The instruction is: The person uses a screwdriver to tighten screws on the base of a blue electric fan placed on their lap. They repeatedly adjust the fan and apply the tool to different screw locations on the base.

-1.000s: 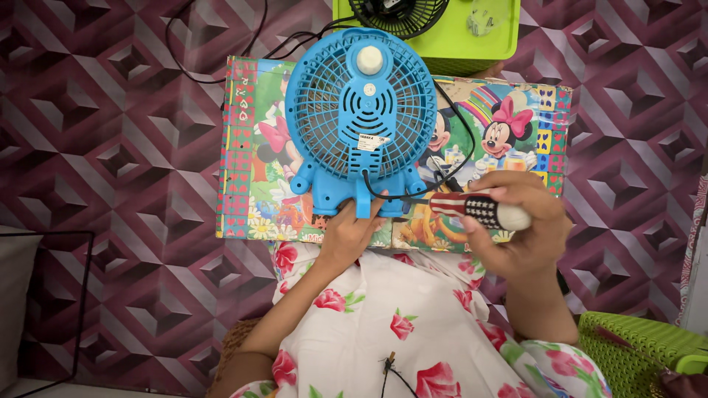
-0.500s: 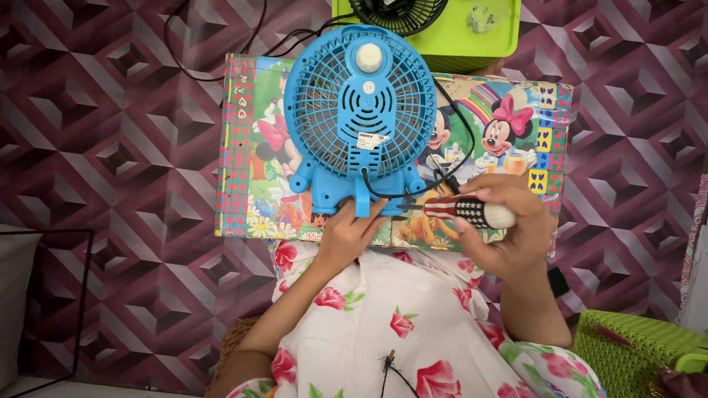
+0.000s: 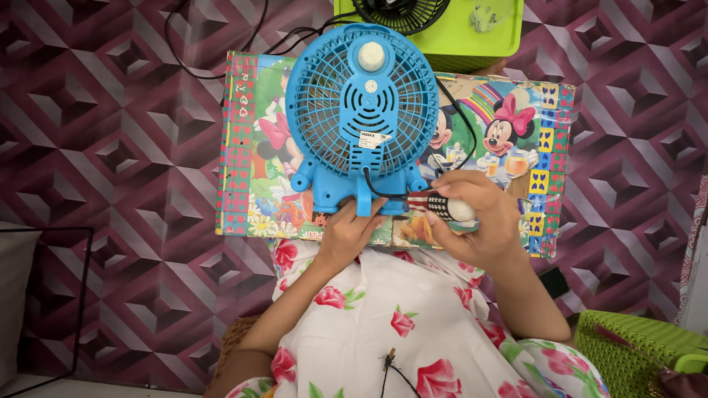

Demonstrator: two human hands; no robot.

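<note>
1. A blue fan (image 3: pixel 361 118) is lying back-side up on a colourful cartoon-printed desk (image 3: pixel 243 147).
2. The left hand (image 3: pixel 350 234) is pressing against the fan's base, its grip released, fingers flat.
3. The right hand (image 3: pixel 476 221) is grasping a screwdriver (image 3: pixel 442 207), its tip pointing at the base.
4. A black cord (image 3: pixel 450 110) is trailing from the fan.

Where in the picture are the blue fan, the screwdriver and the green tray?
blue fan (image 3: pixel 346 96), head view, on the left of its rear grille.
screwdriver (image 3: pixel 442 207), head view, on its striped handle in the right hand.
green tray (image 3: pixel 457 37), head view, on its bare surface.
</note>
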